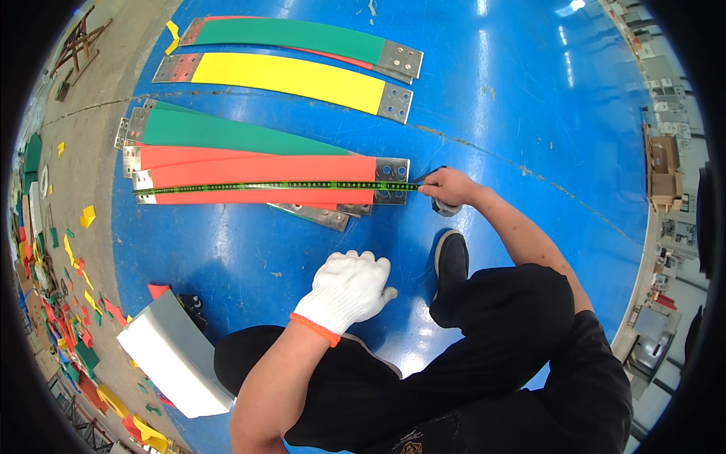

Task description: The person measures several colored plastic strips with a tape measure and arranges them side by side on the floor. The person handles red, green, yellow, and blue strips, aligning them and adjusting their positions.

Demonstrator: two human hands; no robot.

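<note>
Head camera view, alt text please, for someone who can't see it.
A bare right hand holds a green tape measure stretched along a red strip with metal ends, atop other red and green strips on a blue floor. The white-gloved left hand is curled just below the picture's centre. Farther off lie a yellow strip and a green strip.

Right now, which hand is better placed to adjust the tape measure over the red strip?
Probably the right hand: it grips the tape measure beyond the metal plate at the right end of the red strip. The gloved left hand holds nothing visible and sits away from the tape measure.
</note>
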